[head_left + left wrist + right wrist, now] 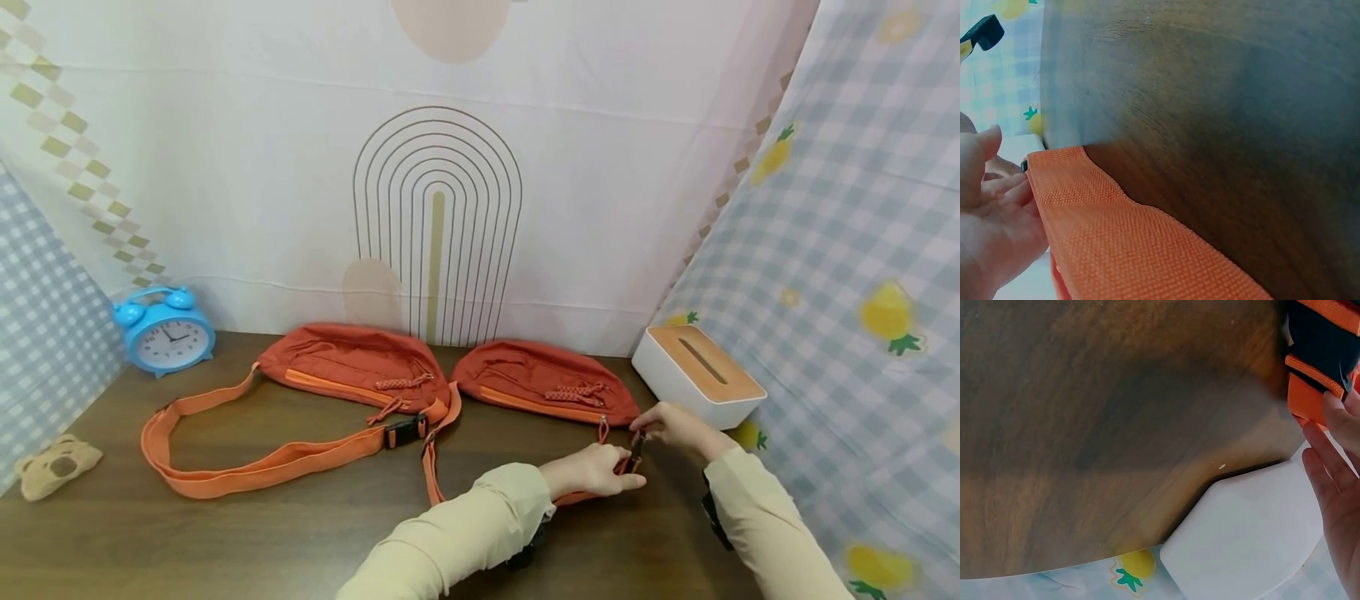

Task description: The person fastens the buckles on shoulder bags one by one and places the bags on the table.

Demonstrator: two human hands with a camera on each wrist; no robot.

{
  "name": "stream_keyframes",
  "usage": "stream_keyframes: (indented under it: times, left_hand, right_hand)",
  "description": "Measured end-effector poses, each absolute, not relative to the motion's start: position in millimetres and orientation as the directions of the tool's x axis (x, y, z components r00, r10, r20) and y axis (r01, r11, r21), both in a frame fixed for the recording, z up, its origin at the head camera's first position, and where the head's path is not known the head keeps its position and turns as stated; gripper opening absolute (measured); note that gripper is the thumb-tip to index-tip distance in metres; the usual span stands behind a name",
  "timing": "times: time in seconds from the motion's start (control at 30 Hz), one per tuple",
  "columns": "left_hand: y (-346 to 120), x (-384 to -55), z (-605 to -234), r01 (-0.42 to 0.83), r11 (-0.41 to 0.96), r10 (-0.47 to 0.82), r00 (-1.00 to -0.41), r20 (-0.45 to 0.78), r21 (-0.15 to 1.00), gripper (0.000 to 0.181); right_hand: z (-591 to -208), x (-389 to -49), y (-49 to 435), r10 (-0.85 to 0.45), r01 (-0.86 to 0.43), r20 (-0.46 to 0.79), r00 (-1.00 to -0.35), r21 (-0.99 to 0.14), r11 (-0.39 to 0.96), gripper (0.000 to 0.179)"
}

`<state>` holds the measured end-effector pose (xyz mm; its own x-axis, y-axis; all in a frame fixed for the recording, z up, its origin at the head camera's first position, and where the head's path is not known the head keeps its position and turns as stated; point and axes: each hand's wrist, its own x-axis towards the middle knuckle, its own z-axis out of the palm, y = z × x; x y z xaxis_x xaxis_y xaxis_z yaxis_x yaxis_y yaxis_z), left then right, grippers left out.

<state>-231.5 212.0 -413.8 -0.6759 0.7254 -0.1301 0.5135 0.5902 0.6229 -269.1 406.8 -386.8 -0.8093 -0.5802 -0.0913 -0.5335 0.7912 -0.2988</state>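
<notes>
In the head view, a red waist bag (pixel 540 379) lies at the right, its orange strap (pixel 1104 231) running toward me. My left hand (pixel 596 471) holds the strap beside its black buckle (pixel 1322 337), with the webbing lying along the fingers in the left wrist view. From the right, my right hand (pixel 678 429) pinches the strap end by the buckle between thumb and fingers. The two hands are close together in front of the bag's right corner. The buckle looks fastened in the right wrist view, partly cut off by the frame edge.
A second red waist bag (pixel 352 367) with a buckled orange strap lies to the left. Close behind my right hand stands a white tissue box (pixel 705 375) with a wooden lid. A blue alarm clock (pixel 167 332) and a plush bear (pixel 58 467) are at the far left.
</notes>
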Motion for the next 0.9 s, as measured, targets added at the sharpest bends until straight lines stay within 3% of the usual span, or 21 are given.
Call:
stream_keyframes:
  times: [0.2,0.33,0.57,0.73,0.9]
  left_hand:
    - [209.4,-233.0,-415.6,0.482,0.592,0.747,-0.63,-0.215,0.645,0.053]
    - [198.0,-237.5,-413.5,0.464,0.565,0.757,-0.622,-0.203,0.683,0.058]
    - [158.1,-259.8,-406.8,0.433,0.447,0.805,-0.576,-0.141,0.783,0.064]
    - [132.9,-274.0,-403.6,0.482,0.377,0.849,-0.522,-0.086,0.791,0.057]
    - [105.2,-284.0,-396.5,0.538,0.358,0.847,-0.532,-0.022,0.763,0.04]
  right_hand:
    - [-391.6,-266.2,409.5,-0.541,-0.484,-0.106,-0.835,-0.328,0.811,0.029]
    - [-388.7,-265.1,409.6,-0.51,-0.429,-0.126,-0.851,-0.393,0.813,0.041]
    - [-376.0,-269.3,399.5,-0.464,-0.408,-0.058,-0.884,-0.39,0.825,0.025]
    - [-372.4,-273.1,388.3,-0.458,-0.411,-0.05,-0.887,-0.364,0.836,0.029]
    - [-366.4,-275.8,369.6,-0.47,-0.418,-0.05,-0.881,-0.384,0.824,0.031]
